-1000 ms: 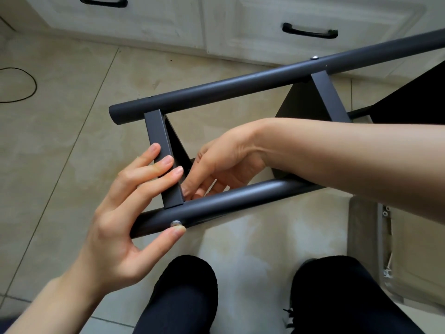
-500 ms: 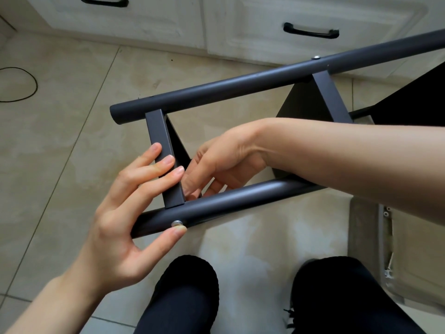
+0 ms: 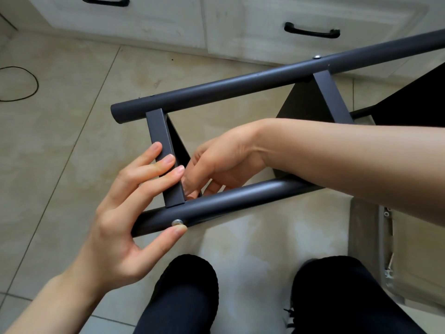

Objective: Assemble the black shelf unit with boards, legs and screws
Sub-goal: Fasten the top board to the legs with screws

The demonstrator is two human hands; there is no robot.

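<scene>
The black shelf unit lies on its side over the tiled floor. Its near round leg and far round leg are joined by the edge of one board and a second board further right. My left hand lays straight fingers on the first board's edge, and its thumb presses a silver screw head in the near leg. My right hand reaches between the legs, fingers curled at the inner joint behind that board. What they touch is hidden. Another screw sits in the far leg.
White cabinet drawers with black handles run along the back. A black cable loops on the floor at left. My two knees are below the frame. A grey panel with small hardware lies at the right.
</scene>
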